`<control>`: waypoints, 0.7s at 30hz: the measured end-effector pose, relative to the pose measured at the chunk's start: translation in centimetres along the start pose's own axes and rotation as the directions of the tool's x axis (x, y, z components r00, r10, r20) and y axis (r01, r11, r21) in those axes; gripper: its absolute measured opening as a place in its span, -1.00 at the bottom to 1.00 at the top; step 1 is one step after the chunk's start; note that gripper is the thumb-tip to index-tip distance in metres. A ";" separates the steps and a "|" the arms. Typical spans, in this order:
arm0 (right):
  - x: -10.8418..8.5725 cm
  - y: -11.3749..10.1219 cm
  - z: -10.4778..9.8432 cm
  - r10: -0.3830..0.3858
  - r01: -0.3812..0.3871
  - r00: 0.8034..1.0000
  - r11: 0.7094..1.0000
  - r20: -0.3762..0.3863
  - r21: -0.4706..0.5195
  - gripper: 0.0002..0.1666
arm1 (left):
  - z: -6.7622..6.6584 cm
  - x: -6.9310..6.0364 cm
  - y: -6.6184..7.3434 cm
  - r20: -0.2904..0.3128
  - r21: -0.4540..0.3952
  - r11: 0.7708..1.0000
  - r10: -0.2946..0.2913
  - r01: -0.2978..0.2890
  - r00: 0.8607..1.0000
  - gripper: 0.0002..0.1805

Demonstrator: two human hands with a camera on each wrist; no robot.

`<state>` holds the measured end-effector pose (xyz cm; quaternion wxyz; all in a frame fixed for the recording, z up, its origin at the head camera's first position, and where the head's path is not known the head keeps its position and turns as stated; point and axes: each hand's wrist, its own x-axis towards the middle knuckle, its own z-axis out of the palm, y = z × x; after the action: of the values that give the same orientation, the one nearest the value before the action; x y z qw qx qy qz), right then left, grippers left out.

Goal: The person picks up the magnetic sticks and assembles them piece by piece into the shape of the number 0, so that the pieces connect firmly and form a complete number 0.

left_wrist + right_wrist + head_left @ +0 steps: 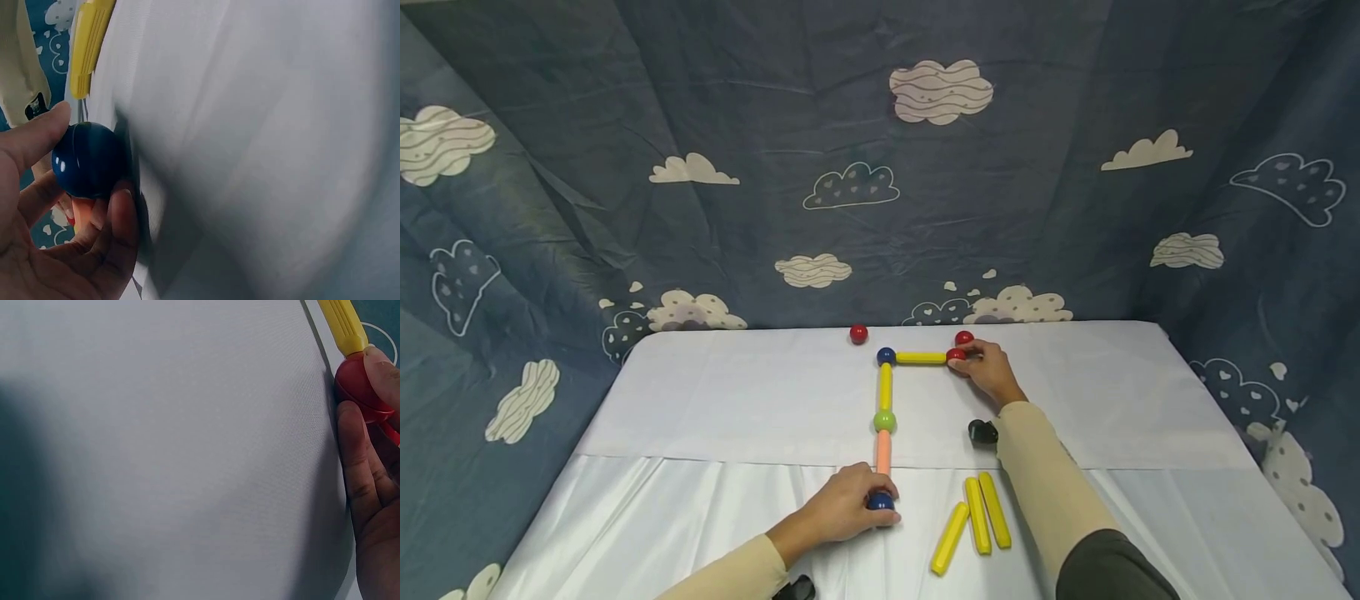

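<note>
Yellow rod (922, 358) lies crosswise on the table (737, 400), left of the nearer right hand (992, 372), whose fingers we see pinching the adjoining red ball (955, 355); the left hand (844, 505) grips the front blue ball (880, 502).

a bent line of balls and sticks (886, 377), held at both ends!
at the near end, a glossy blue ball (880, 502) pinched by the left hand (848, 505); then a peach stick (883, 450), near tip hidden, green ball (885, 420), yellow stick (886, 393), dark blue ball (886, 357) at the corner, second yellow stick (921, 358) heading right, and a red ball (956, 356) in the right hand's (991, 369) grip.
</note>
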<state>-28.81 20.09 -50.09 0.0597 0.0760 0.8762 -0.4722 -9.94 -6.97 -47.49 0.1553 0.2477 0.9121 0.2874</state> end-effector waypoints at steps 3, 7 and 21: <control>0.0 0.0 0.0 0.006 -0.006 1.000 1.000 0.004 0.003 -0.47 | 0.0 0.0 0.2 0.004 0.034 0.999 -0.011 0.011 1.000 -0.68; 0.1 -0.1 -0.2 0.004 -0.004 1.000 1.000 0.001 -0.007 -0.45 | -0.3 -0.2 0.5 0.017 0.082 0.997 -0.018 0.017 1.000 -0.61; -0.2 -0.1 -0.1 -0.006 0.006 1.000 1.000 0.006 0.002 -0.46 | -1.5 0.7 3.1 -0.017 0.100 0.993 0.073 -0.071 0.997 -0.63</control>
<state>-28.63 20.13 -49.91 0.0609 0.0721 0.8757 -0.4736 -10.07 -5.06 -44.59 0.1232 0.2846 0.9173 0.2498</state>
